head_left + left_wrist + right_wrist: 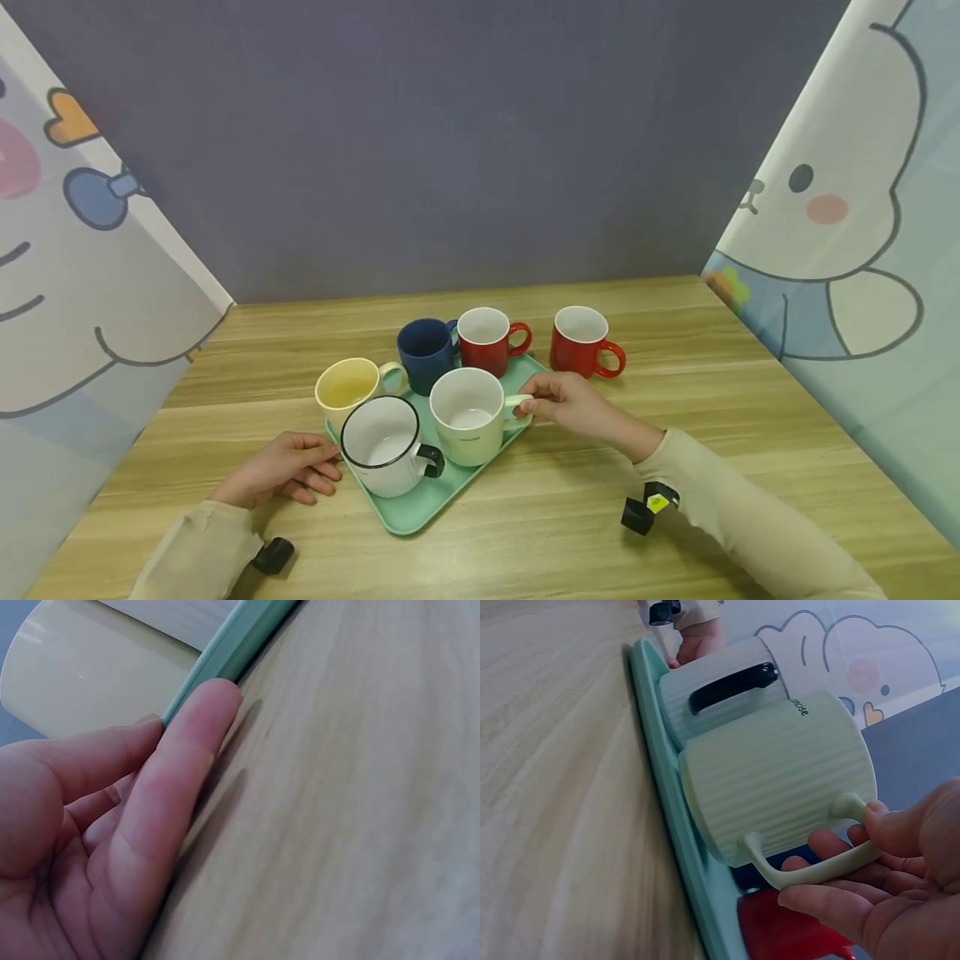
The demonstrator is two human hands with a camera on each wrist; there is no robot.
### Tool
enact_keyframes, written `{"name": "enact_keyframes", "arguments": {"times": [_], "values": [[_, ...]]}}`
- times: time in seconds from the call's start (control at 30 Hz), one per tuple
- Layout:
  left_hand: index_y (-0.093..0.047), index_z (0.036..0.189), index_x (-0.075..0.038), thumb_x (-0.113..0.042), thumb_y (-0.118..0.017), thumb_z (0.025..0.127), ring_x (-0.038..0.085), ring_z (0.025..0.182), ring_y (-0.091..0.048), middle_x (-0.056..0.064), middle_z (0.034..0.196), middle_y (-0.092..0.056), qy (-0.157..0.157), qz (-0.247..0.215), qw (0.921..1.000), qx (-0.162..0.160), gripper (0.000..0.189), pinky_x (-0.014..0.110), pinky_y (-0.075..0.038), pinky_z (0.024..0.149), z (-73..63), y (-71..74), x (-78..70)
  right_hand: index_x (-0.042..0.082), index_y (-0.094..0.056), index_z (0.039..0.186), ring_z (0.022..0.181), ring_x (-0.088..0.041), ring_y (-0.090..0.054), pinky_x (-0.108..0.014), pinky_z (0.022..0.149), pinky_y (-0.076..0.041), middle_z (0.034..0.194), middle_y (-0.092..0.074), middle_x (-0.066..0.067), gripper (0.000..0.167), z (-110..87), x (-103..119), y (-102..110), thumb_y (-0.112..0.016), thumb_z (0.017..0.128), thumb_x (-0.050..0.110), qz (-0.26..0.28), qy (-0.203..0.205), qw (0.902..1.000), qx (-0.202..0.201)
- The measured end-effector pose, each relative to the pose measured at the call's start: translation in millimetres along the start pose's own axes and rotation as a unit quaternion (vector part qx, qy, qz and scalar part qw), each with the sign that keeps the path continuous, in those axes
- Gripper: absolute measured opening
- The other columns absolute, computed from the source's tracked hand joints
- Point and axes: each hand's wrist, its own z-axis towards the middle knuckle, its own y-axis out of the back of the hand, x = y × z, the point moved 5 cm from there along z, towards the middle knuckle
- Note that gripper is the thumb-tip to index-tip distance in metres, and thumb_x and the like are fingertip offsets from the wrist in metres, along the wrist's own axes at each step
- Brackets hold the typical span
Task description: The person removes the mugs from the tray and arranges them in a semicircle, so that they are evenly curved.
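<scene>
Pinching the handle of the pale green mug [470, 414] is the right hand [570, 406], thumb on top and fingers curled underneath, which the right wrist view shows really clearly with the ribbed mug [780, 776] lying sideways across the middle of that frame. The mug sits on the mint green tray [420, 510] just right of the center of the head view, standing upright on the tray's right side.

Right beside it, toward the lower left, is a white mug with a black rim and handle [384, 444], and the two look like they're touching or nearly so. Behind those, also on the tray, are a yellow mug [347, 387] at the left, a dark blue mug [426, 351] in the middle, and a red mug [485, 339] next to the blue one. A second red mug [580, 340] stands off the tray on the wooden table [750, 417], above and right of the right hand.

The left hand [281, 468] rests on the table at the tray's left edge, lower left of center, fingers relaxed and fairly straight, gripping nothing. In the left wrist view a fingertip [214, 701] touches the tray rim [225, 652].

Both sleeves are cream colored, and cartoon-printed panels stand at the far left and right of the head view.
</scene>
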Motion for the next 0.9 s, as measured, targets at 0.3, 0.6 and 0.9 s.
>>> {"name": "enact_keyframes", "arguments": {"times": [0.3, 0.6, 0.9], "values": [[-0.064, 0.108, 0.001, -0.023, -0.053, 0.105, 0.014, 0.075, -0.072, 0.004, 0.089, -0.071, 0.002, -0.003, 1.0000, -0.004, 0.027, 0.027, -0.060, 0.060, -1.9, -2.6, -2.6, -0.011, -0.064, 0.098, 0.087, -0.028, -0.067, -0.026, 0.073, -0.056, 0.093, -0.071, -0.019, 0.007, -5.2, 9.4, 20.1, -0.062, 0.094, -0.006, -0.029, -0.010, 0.9994, -0.017], [-0.064, 0.108, 0.001, -0.023, -0.052, 0.105, 0.013, 0.074, -0.072, 0.004, 0.088, -0.071, -0.002, -0.006, 1.0000, 0.006, 0.027, 0.027, -0.059, 0.059, -1.3, -2.9, -0.6, -0.016, -0.059, 0.104, 0.095, -0.020, -0.069, -0.038, 0.083, -0.059, 0.100, -0.070, -0.026, 0.014, -8.6, 21.6, 46.9, -0.055, 0.099, -0.004, -0.007, -0.013, 0.9994, -0.032], [-0.064, 0.107, 0.001, -0.023, -0.052, 0.105, 0.013, 0.074, -0.072, 0.004, 0.088, -0.072, -0.003, -0.001, 1.0000, 0.001, 0.027, 0.027, -0.060, 0.059, -0.8, -2.9, -1.4, -0.022, -0.052, 0.106, 0.092, -0.016, -0.071, -0.030, 0.079, -0.059, 0.099, -0.071, -0.018, 0.018, -8.7, 33.3, 71.8, -0.053, 0.100, -0.005, 0.048, -0.001, 0.9978, -0.046]]}}
